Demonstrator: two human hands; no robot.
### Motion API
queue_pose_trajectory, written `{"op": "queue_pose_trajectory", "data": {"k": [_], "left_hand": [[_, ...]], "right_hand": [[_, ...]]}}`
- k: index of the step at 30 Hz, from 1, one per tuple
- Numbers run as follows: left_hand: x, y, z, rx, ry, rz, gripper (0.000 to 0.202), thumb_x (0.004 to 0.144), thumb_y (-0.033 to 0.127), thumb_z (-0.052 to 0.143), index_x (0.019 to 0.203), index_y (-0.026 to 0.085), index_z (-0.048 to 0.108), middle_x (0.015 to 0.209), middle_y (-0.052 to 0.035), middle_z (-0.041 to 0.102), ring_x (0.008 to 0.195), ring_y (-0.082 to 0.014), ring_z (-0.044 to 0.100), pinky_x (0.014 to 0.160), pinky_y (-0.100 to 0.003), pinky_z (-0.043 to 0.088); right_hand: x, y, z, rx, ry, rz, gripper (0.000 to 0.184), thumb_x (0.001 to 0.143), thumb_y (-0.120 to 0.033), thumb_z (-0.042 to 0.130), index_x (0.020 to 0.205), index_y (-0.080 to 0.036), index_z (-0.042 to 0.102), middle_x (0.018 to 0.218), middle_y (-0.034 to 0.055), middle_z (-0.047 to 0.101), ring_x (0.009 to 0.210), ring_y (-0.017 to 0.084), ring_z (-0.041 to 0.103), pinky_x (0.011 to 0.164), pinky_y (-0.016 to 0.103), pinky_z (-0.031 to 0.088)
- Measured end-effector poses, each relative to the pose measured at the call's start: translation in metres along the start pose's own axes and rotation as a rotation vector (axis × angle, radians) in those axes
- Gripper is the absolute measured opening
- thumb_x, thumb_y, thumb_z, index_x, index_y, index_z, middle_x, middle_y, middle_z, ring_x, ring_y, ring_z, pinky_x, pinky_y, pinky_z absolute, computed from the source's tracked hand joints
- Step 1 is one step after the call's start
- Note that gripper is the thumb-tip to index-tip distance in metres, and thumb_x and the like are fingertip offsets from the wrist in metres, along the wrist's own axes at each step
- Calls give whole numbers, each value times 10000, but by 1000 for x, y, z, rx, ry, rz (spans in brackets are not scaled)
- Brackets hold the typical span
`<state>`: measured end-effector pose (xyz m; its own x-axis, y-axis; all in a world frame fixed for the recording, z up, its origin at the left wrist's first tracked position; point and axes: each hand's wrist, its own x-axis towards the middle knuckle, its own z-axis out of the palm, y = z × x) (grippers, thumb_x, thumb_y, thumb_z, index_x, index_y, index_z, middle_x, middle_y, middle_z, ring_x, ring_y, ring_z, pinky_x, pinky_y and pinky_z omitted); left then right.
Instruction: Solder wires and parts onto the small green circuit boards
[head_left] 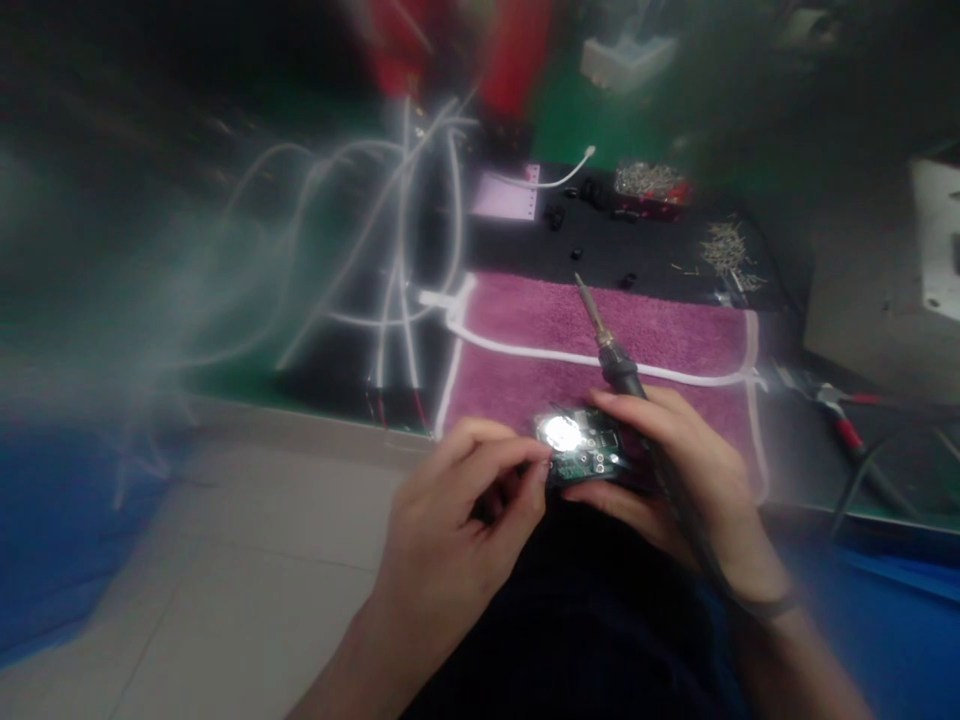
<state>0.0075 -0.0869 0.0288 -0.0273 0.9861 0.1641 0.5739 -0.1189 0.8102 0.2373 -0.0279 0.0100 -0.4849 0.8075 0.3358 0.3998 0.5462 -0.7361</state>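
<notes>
A small green circuit board (592, 462) with a bright glare on it is held near the front edge of the bench. My right hand (686, 460) is closed around its right side, fingers above and thumb below. The same hand also carries a soldering iron (619, 368), whose metal tip points up and away over a purple towel (517, 315). My left hand (469, 500) pinches at the board's left edge; whether a small part or wire sits between its fingertips is hidden. A white cable (540, 354) crosses the towel behind the board.
Several white cables (405, 230) loop across the left of the bench. Behind the towel are a notepad (508, 195), small black parts (555, 217), a box of metal pins (649, 182) and a loose pin pile (726, 252). Red-handled pliers (847, 430) and a grey box (862, 260) stand right.
</notes>
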Motion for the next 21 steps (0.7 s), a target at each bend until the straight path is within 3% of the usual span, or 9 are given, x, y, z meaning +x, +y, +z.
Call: {"op": "queue_pose_trajectory", "data": {"k": [8,21], "left_hand": [[6,3,-3,-74,-62,-145,171,989,139,734,1016,305,760,949,92,735,733,-42,666,671,-172,517],[-2,2,0,-162,-30,-366,86,980,260,779,1029,330,787,758,109,764,630,-58,706,582,-144,513]], "right_hand": [[-1,-1,0,12,12,-25,675,940,-318,919,1522,-251,585,1459,44,614,1335,147,624,1152,181,466],[-1,-2,1,-19,21,-22,665,933,-332,925,1503,-265,592,1448,44,623,1299,163,644,1066,209,526]]}}
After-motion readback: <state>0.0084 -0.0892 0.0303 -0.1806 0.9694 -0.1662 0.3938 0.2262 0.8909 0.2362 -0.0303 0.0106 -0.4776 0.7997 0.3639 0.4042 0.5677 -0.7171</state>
